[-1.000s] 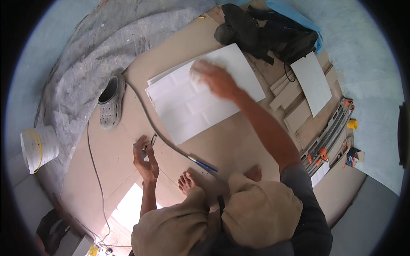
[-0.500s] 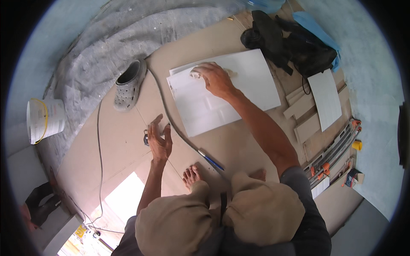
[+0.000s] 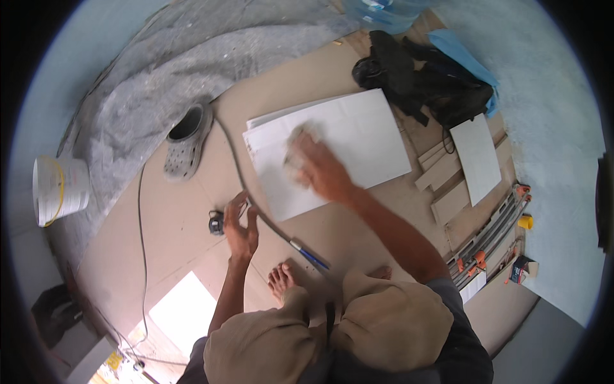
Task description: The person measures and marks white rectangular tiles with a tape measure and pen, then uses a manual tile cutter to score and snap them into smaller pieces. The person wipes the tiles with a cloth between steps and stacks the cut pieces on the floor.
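My right hand (image 3: 325, 173), blurred by motion, presses a crumpled off-white cloth (image 3: 295, 160) onto the left part of a large flat white tile (image 3: 368, 137). The tile lies on the floor, with another white edge showing beneath its far left side. My left hand (image 3: 240, 232) hovers near the floor to the left of the tile, its fingers bent and apart with no held thing visible. Just beside it sits a small black tape measure (image 3: 216, 223). A grey cable (image 3: 268, 224) runs between my left hand and the tile, near a blue pen-like tool (image 3: 310, 256).
A grey clog (image 3: 187, 142) stands far left, next to plastic sheeting (image 3: 160, 64); a white bucket (image 3: 61, 191) is at the left wall. Black bags (image 3: 448, 83) lie beyond the tile. On the right are cut tile strips (image 3: 451, 203), a white panel (image 3: 476, 160) and a tile cutter (image 3: 495, 227).
My right hand has drawn the cloth nearer to me across the tile. My left hand stays beside the tape measure, its fingers slightly more bent. The whole view has shifted a little.
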The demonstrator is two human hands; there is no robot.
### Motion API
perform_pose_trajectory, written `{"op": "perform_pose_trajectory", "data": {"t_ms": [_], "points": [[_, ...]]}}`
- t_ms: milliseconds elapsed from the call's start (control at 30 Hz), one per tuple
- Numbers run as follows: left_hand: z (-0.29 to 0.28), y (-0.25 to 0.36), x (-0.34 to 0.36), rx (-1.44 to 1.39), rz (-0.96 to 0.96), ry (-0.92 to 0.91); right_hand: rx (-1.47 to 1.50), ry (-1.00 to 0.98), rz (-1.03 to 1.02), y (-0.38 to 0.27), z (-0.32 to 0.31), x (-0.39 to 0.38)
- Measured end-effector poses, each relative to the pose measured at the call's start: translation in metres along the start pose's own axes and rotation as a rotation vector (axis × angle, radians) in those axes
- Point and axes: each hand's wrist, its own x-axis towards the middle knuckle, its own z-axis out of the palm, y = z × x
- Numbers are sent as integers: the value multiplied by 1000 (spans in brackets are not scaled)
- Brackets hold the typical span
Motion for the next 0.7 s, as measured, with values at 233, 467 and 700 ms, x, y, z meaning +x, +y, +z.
{"op": "perform_pose_trajectory", "data": {"t_ms": [233,467,700], "points": [[-24,-16,-4,10,-137,39,-177,65,54,8,-20,80],[-49,-18,10,188,-20,14,-204,-47,-67,-20,1,-3],[-44,-45,-1,485,27,-27,-264,150,8,16,-9,98]]}}
